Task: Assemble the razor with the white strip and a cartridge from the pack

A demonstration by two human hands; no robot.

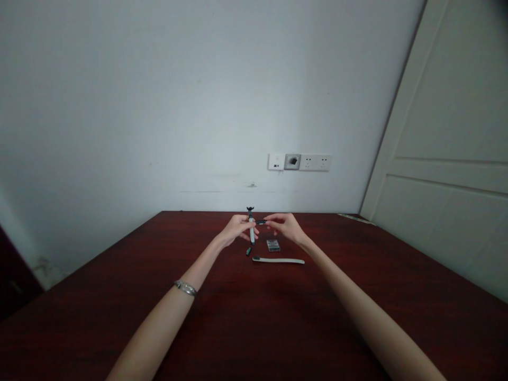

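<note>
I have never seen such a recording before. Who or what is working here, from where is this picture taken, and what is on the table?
There is no machine here: these are a person's own two bare hands. The single picture comes from a camera worn on the person's head, looking forward and down, so the forearms enter from the bottom edge.

The left hand, with a bracelet on its forearm, holds a white handle with a black top, roughly upright. The right hand pinches a thin dark piece beside it.

On the dark red table lie a small clear case, a short black piece and a long pale strip with a dark end. Their exact use is too small to tell.
</note>
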